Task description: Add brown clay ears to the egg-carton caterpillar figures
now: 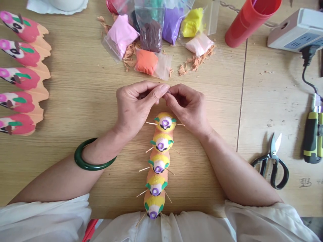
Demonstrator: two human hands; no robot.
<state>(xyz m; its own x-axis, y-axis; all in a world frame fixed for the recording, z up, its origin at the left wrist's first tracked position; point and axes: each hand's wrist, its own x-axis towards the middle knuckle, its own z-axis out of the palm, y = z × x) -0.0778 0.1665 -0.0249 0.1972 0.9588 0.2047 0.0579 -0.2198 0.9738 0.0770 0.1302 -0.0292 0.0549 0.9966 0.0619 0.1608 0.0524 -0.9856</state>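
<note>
My left hand (136, 104) and my right hand (188, 106) meet fingertip to fingertip above the table. Both are closed in a pinch around a small dark brown bit of clay (168, 91), mostly hidden by the fingers. Just below them lies a row of joined egg-carton cups (158, 169), painted yellow. Each cup bears a white face with a purple ring, green leaf-like pieces and black marks. Thin wooden sticks poke out from their sides. The topmost cup is nearest my hands.
Bags of coloured clay (150, 33) lie at the back among orange scraps. Pink-painted cups (25, 77) stand at left. On the right are a red cylinder (248, 25), a power strip (297, 30), scissors (274, 164) and a yellow-black utility knife (313, 134).
</note>
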